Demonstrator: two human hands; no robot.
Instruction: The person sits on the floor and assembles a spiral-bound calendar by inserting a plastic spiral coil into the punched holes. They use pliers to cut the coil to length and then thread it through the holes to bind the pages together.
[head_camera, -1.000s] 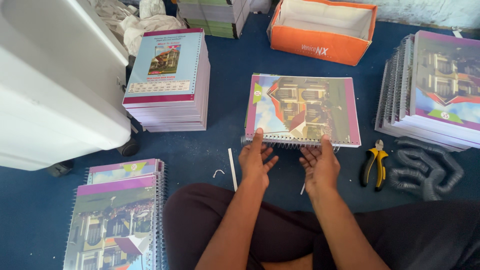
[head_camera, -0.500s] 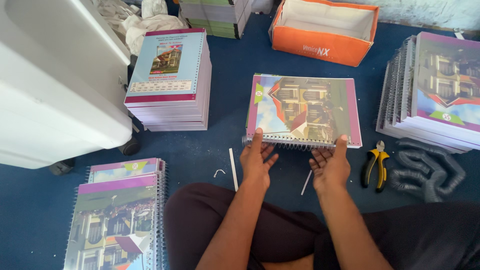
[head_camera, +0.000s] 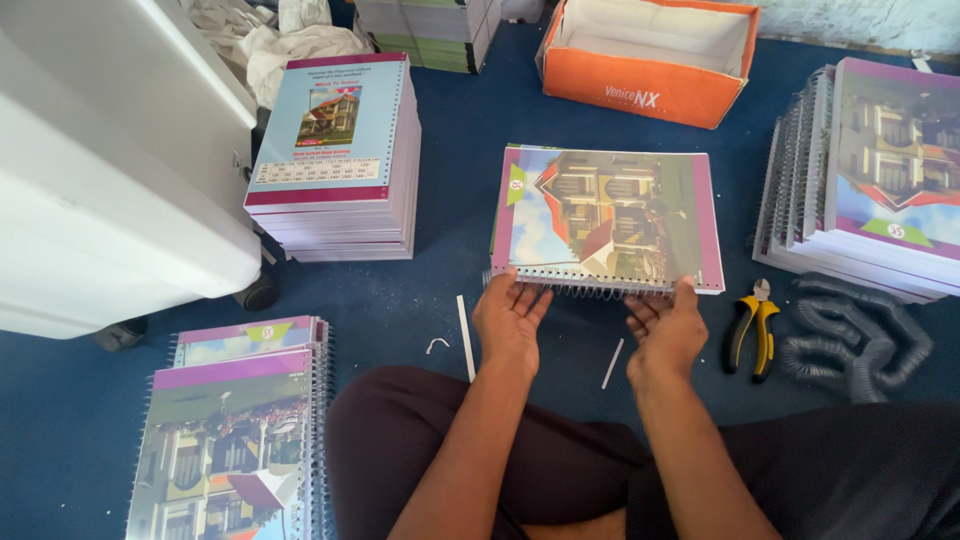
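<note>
The notebook (head_camera: 607, 220) lies flat on the blue floor (head_camera: 450, 300), in the middle of the view, cover up, with its spiral (head_camera: 590, 288) along the near edge. Both hands are at this edge. The left hand (head_camera: 510, 318) is at 7 o'clock of the notebook, fingers spread and open, with the fingertips (head_camera: 520, 290) touching the spiral near its left end. The right hand (head_camera: 665, 328) is at 5 o'clock of the notebook, fingers half curled; its thumb reaches up to the spiral near the right end. Neither grip closes around anything: the notebook lies just beyond both palms, at 12 o'clock from them, and only the fingertips meet it.

Between the hands a short white strip (head_camera: 612, 363) lies on the floor, and a longer white strip (head_camera: 465, 323) lies at 9 o'clock of the left hand. Yellow pliers (head_camera: 750, 330) lie at 3 o'clock of the right hand, near but apart, and beside them there is a pile of dark coils (head_camera: 850, 335).

A pile of unbound books (head_camera: 335, 150) stands at 10 o'clock of the notebook. Bound notebooks (head_camera: 235, 430) are stacked at 8 o'clock, and more (head_camera: 870, 170) at 3 o'clock. An orange box (head_camera: 650, 60) stands open at 12 o'clock. A white machine (head_camera: 100, 180) fills the left side.
</note>
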